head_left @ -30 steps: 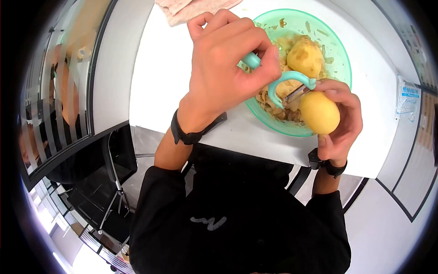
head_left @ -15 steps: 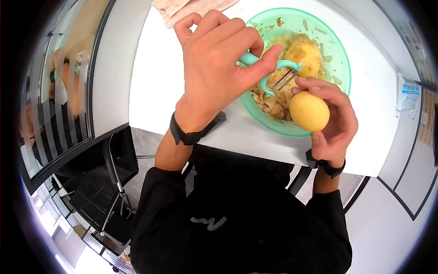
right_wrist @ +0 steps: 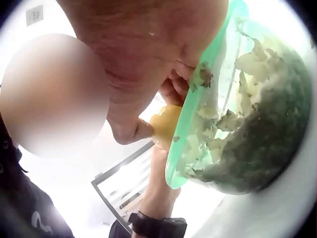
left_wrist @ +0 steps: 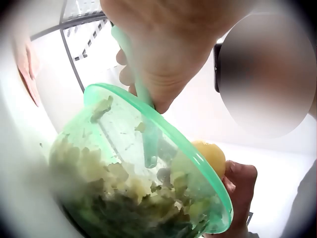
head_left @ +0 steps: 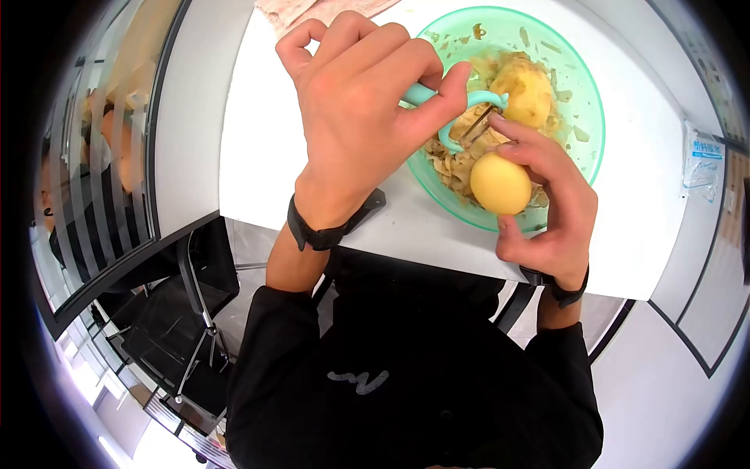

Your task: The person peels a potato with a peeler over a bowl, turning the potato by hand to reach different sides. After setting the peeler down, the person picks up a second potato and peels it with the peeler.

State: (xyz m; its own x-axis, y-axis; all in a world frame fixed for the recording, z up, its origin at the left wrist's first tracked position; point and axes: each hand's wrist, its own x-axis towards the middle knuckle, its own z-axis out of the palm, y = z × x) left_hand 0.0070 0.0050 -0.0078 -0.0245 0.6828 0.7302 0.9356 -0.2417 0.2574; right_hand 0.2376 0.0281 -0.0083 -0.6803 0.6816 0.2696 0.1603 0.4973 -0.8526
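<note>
In the head view my left hand (head_left: pixel 355 109) grips the handle of a turquoise Y-shaped peeler (head_left: pixel 422 94) over the bowl. Its metal blade is just above a smooth, yellow peeled potato (head_left: pixel 500 184). My right hand (head_left: pixel 558 199) holds that potato between thumb and fingers, low over the bowl's near side, with a fingertip right by the blade. A second, larger potato (head_left: pixel 523 92) with brownish patches lies among peelings (head_left: pixel 451 166) in the translucent green bowl (head_left: pixel 591 117). In both wrist views the bowl wall partly covers the held potato (left_wrist: pixel 212 157).
The bowl stands on a white table (head_left: pixel 637 195). A pink cloth (head_left: pixel 293 12) lies at the far left edge, and a clear plastic packet with blue print (head_left: pixel 703 160) is at the right. A black chair (head_left: pixel 168 336) stands to the left, beside a glass partition.
Both hands have shifted left. The peeler blade, which overlapped the potato's upper edge, now stands above it. The potato has moved left and slightly up in my right hand.
</note>
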